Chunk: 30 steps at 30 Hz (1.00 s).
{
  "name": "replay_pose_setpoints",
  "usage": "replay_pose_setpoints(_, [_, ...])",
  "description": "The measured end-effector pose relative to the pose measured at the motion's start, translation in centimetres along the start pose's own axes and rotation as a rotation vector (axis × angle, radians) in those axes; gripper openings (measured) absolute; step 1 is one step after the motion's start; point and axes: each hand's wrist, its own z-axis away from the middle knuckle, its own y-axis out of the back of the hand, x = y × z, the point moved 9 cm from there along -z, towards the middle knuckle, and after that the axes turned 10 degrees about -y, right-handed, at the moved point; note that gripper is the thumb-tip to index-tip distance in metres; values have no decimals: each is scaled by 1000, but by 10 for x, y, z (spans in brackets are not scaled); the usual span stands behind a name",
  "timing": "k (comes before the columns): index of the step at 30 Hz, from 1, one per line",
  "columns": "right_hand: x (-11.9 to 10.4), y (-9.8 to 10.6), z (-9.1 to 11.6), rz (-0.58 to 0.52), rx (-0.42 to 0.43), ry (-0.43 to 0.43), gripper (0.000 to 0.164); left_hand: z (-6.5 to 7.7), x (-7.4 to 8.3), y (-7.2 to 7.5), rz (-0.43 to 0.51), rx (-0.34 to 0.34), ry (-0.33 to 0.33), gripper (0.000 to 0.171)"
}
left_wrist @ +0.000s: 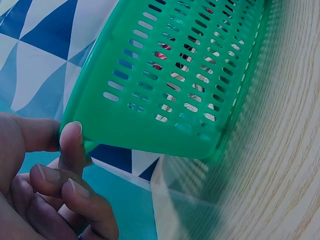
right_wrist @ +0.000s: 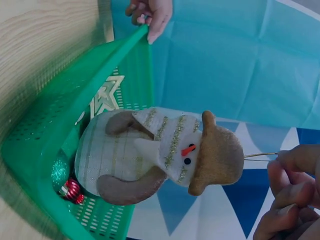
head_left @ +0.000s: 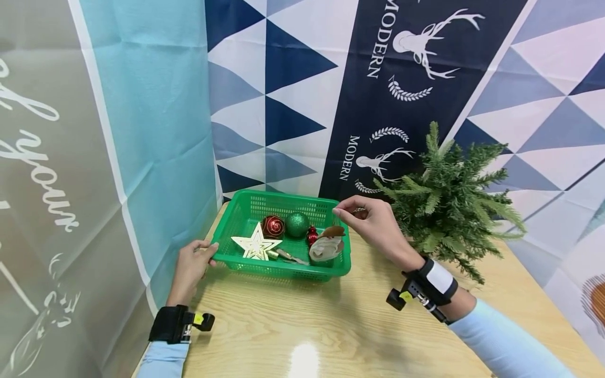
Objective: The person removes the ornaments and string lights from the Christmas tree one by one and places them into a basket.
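By a thin gold loop, my right hand (head_left: 375,223) pinches a snowman ornament (right_wrist: 165,150) with a brown hat, brown arms and a striped white body. It hangs over the right end of a green plastic basket (head_left: 283,271). Thumb and fingers of my left hand (head_left: 191,265) grip the basket's left rim at the corner. Inside the basket lie a gold star (head_left: 257,244), a red ball (head_left: 273,226) with a swirl, a green glitter ball (head_left: 297,224) and a small red ornament (head_left: 312,235). Small objects near the star are too unclear to name.
A small artificial fir tree (head_left: 449,205) stands right of the basket, close behind my right forearm. The wooden table (head_left: 283,320) extends in front of the basket. Patterned cloth (head_left: 283,94) hangs behind, and a teal cloth (head_left: 160,131) hangs along the left.
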Motion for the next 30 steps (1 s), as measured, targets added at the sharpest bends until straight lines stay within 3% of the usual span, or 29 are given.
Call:
replay_pose_setpoints(20, [-5,-36,-3,-14,-65,63,8,-1,-2,0,21,11,0,44])
replay_pose_setpoints(30, [-8,-55,0,-33,-134,37,8,-1,-2,-1,13,6,8,42])
